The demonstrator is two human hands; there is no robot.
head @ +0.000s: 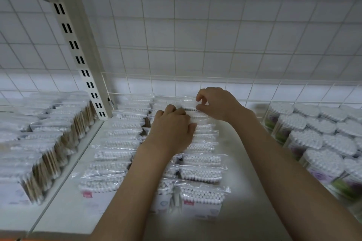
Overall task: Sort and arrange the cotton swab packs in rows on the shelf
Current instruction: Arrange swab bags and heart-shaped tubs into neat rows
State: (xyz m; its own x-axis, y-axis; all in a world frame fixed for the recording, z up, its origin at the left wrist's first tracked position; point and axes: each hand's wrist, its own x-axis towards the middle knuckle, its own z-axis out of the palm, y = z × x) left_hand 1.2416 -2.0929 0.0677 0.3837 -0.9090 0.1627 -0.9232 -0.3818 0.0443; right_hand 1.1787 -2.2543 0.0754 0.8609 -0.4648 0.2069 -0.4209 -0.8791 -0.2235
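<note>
We see both arms reaching from the bottom of the frame toward the back of a white shelf point(241, 162). The cotton swab packs point(199, 174) stand in three rows running from the lower centre up toward the middle of the frame, each in clear plastic with the white swab tips showing on top.

The left hand point(172, 125) lies over the middle row, near the centre of the frame, its fingers curled down over the tops of the packs there and its thumb against the neighbouring right row; we cannot tell whether it clasps a single pack or only presses on them. The right hand point(217, 103) is just above and to the right of it, at the far end of the right row, with thumb and forefinger pinching the clear plastic top of the rear pack point(189, 103) and the other fingers curled.

At the left of the frame, past a slotted white upright point(78, 53), we see more packs with wooden sticks point(49, 143) packed in rows on the neighbouring shelf. At the right edge stand round tubs of swabs point(323, 143) with purple and green labels, close together. A white wire grid point(195, 31) backs the shelf across the upper half of the frame.
</note>
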